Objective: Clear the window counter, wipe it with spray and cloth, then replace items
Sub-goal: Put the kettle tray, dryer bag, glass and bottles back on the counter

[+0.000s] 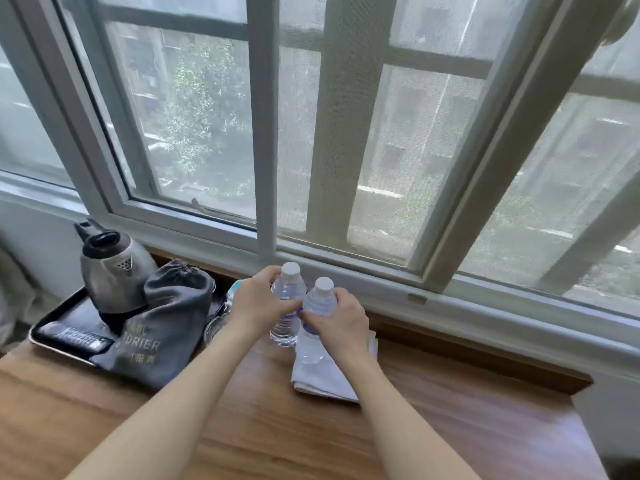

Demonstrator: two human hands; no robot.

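Two clear water bottles with white caps stand side by side on the wooden counter (242, 427) below the window. My left hand (258, 303) grips the left bottle (286, 327) around its middle. My right hand (341, 322) grips the right bottle (317, 306), whose base stands on a folded white cloth (322, 381). The two bottles touch or nearly touch at their shoulders.
At the left, a black tray (52, 336) carries a steel kettle (112, 271) and a dark remote-like item (81, 339). A grey drawstring bag (166, 327) leans against the kettle. A glass (214, 329) sits behind my left wrist. The window frame (346, 268) runs along the back.
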